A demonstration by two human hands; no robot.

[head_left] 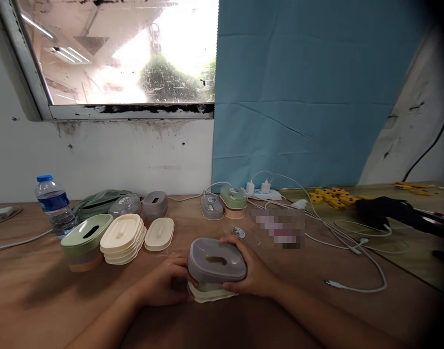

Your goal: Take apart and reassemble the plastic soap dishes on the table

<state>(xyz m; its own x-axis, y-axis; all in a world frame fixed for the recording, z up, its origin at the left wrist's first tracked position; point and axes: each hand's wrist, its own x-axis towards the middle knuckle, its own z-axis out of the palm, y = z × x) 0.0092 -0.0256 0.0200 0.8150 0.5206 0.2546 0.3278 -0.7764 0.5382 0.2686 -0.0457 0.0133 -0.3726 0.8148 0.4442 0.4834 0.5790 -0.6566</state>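
Observation:
A grey plastic tissue box with an oval slot in its top is in front of me, over a cream plastic base plate. My right hand is closed around the box's right side, fingers behind and thumb at the lower front. At the lower left edge, my left hand has its fingers curled against the box and the plate's corner; part of those fingers is hidden. The plate sits slightly apart from the box's rim at the front.
Left of my hands are a stack of cream plates, a single cream plate, a green tissue box and a water bottle. Behind stand more boxes. White cables and yellow pieces lie to the right.

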